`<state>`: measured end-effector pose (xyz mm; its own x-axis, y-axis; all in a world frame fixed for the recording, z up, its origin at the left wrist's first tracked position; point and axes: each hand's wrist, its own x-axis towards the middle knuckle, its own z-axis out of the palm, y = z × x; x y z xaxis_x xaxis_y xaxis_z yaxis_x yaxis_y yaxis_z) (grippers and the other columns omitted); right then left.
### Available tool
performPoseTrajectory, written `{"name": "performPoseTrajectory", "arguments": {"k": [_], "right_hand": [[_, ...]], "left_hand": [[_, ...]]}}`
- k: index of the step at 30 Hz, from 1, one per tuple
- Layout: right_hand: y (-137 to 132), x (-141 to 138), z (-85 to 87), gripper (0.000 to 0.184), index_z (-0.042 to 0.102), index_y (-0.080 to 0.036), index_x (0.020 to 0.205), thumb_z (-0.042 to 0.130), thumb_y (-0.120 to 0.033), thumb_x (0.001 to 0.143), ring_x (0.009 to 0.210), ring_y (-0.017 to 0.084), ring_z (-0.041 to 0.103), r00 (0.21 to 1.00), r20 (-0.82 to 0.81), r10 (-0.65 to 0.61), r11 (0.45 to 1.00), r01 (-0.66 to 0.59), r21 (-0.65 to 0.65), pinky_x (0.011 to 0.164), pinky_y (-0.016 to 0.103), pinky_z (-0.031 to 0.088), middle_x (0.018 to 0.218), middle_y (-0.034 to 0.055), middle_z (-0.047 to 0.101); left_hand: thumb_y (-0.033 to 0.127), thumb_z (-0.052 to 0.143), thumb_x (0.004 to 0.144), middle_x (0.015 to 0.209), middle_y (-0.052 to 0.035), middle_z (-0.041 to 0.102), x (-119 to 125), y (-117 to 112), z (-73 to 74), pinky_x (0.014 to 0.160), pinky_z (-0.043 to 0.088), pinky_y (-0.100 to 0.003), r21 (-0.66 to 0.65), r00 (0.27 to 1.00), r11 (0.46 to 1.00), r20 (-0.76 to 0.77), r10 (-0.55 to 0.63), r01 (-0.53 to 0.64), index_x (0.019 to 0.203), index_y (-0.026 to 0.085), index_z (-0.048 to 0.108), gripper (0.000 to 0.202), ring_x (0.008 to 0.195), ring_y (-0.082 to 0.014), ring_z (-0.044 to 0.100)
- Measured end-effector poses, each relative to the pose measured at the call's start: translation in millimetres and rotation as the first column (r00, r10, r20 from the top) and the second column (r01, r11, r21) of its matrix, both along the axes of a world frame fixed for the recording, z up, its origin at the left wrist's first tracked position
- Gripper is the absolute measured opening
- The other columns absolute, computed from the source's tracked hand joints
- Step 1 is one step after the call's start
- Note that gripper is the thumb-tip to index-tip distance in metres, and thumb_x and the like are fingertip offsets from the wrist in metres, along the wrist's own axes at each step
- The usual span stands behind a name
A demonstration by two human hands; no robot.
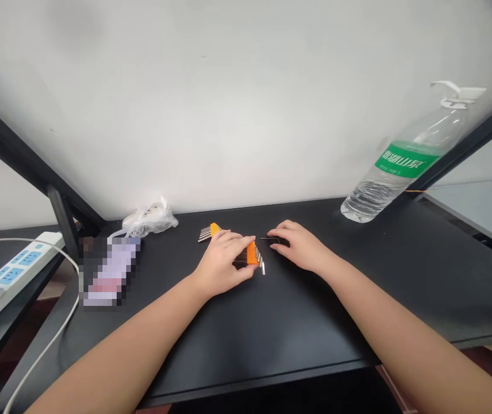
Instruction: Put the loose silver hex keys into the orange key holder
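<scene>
My left hand is closed around a hex key set with an orange plastic holder, low over the black table. Several short silver key ends stick out of the holder's right side. Another orange part, with a row of metal prongs, shows beyond my knuckles; whether it belongs to the same holder is hidden. To the right, my right hand pinches a thin dark hex key between thumb and fingers. Its tip points left toward the holder, with a small gap between them. My palm hides its other end.
A large water bottle with a green label stands at the back right. Toward the left lie a clear plastic bag and a pixelated phone-like object. A white cable runs past a power strip. A pale wall rises behind the black table.
</scene>
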<state>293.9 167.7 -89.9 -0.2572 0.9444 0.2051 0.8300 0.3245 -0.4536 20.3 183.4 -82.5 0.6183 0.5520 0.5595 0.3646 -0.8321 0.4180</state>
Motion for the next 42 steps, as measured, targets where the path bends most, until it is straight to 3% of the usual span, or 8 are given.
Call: {"name": "performPoseTrajectory", "arguments": {"k": [3, 9, 11, 14, 19, 33, 37, 42], "right_hand": [[-0.6, -4.8, 0.0, 0.018, 0.07, -0.022, 0.109, 0.057, -0.024, 0.097, 0.104, 0.024, 0.06, 0.986, 0.166, 0.004, 1.0, -0.003, -0.008, 0.087, 0.035, 0.049, 0.112, 0.0095, 0.063], [-17.9, -15.7, 19.2, 0.01, 0.058, -0.02, 0.073, 0.06, -0.015, 0.082, 0.067, 0.019, 0.056, 0.926, 0.37, -0.073, 0.981, 0.135, -0.143, 0.057, 0.031, 0.035, 0.082, 0.0069, 0.064], [-23.9, -16.4, 26.2, 0.012, 0.054, -0.02, 0.07, 0.061, -0.015, 0.078, 0.063, 0.017, 0.054, 0.958, 0.28, -0.06, 0.981, 0.108, -0.16, 0.056, 0.03, 0.033, 0.077, 0.0044, 0.063], [-30.6, -18.3, 35.9, 0.008, 0.052, -0.022, 0.075, 0.058, -0.017, 0.079, 0.058, 0.014, 0.053, 0.998, -0.052, 0.024, 0.966, -0.036, -0.254, 0.054, 0.027, 0.037, 0.067, -0.0016, 0.06], [-36.1, -25.5, 43.6, 0.006, 0.059, -0.022, 0.09, 0.059, -0.021, 0.084, 0.056, 0.012, 0.056, 0.885, -0.464, 0.022, 0.928, -0.19, -0.319, 0.054, 0.024, 0.045, 0.071, -0.0039, 0.06], [-37.0, -25.3, 47.0, 0.012, 0.068, -0.019, 0.092, 0.064, -0.03, 0.092, 0.05, 0.01, 0.054, 0.817, -0.575, -0.052, 0.907, -0.202, -0.369, 0.047, 0.022, 0.045, 0.068, -0.0015, 0.062], [-34.4, -31.8, 40.1, 0.018, 0.067, -0.019, 0.096, 0.069, -0.036, 0.091, 0.043, 0.011, 0.05, 0.735, -0.66, -0.157, 0.869, -0.214, -0.446, 0.04, 0.021, 0.041, 0.056, -0.0036, 0.058], [-28.4, -50.2, 27.9, 0.028, 0.06, -0.02, 0.088, 0.076, -0.043, 0.088, 0.042, 0.01, 0.051, 0.459, -0.842, -0.283, 0.851, -0.286, -0.442, 0.038, 0.021, 0.041, 0.059, -0.0037, 0.059]], "left_hand": [[0.026, 0.072, 0.084, 0.11, -0.0066, 0.072, 0.5, -0.5, 1.2, 0.11, 0.045, -0.052, -0.015, 1.0, 1.0, -0.009, 0.004, -0.004, 0.136, 0.025, 0.059, 0.053, 0.111, -0.0264, 0.065], [0.026, 0.074, 0.083, 0.118, -0.0076, 0.071, 0.8, -1.4, 1.3, 0.115, 0.04, -0.055, 0.01, 1.0, 1.0, -0.027, -0.01, 0.01, 0.133, 0.025, 0.061, 0.052, 0.112, -0.0269, 0.066], [0.025, 0.073, 0.084, 0.117, -0.0076, 0.071, 0.7, -0.8, 0.9, 0.113, 0.041, -0.054, 0.017, 0.999, 1.0, -0.032, -0.023, 0.023, 0.133, 0.025, 0.061, 0.051, 0.112, -0.0262, 0.066], [0.024, 0.071, 0.085, 0.113, -0.0072, 0.071, 0.6, 0.6, 0.4, 0.108, 0.045, -0.05, 0.012, 0.998, 0.999, -0.041, -0.044, 0.045, 0.134, 0.024, 0.06, 0.05, 0.109, -0.0248, 0.065], [0.025, 0.071, 0.086, 0.112, -0.0068, 0.072, 0.3, 1.2, 0.0, 0.104, 0.048, -0.048, 0.011, 0.996, 0.997, -0.044, -0.071, 0.072, 0.134, 0.025, 0.06, 0.05, 0.109, -0.025, 0.065], [0.026, 0.068, 0.089, 0.113, -0.008, 0.072, 0.5, 0.6, -0.6, 0.111, 0.042, -0.05, 0.094, 0.989, 0.992, -0.131, -0.072, 0.084, 0.135, 0.023, 0.06, 0.047, 0.111, -0.0244, 0.066], [0.024, 0.065, 0.09, 0.115, -0.0086, 0.073, 3.6, -5.3, 3.1, 0.115, 0.038, -0.052, 0.13, 0.977, 0.987, -0.203, -0.064, 0.092, 0.134, 0.023, 0.061, 0.045, 0.115, -0.0254, 0.065], [0.025, 0.068, 0.087, 0.109, -0.0055, 0.075, 4.7, -6.9, 4.6, 0.114, 0.038, -0.051, 0.056, 0.988, 0.998, -0.155, -0.015, 0.024, 0.125, 0.023, 0.065, 0.039, 0.115, -0.0261, 0.065]]}}
